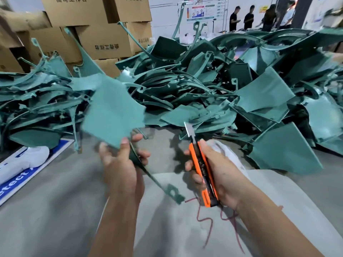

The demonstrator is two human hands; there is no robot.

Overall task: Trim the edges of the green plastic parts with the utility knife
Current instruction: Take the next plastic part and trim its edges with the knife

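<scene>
My left hand (122, 162) grips a flat green plastic part (111, 112) by its lower edge, thumb on the front face; the part is blurred. A thin green strip with a tab (172, 193) trails from it down to the right. My right hand (213, 171) holds an orange utility knife (202, 169) upright, its blade (189, 129) out and pointing up, a short way right of the part and not touching it.
A large heap of green plastic parts (213, 86) covers the floor ahead and to both sides. Cardboard boxes (104, 39) are stacked at the back left. A white sack with red writing (213, 219) lies under my arms. People (248, 17) stand far back.
</scene>
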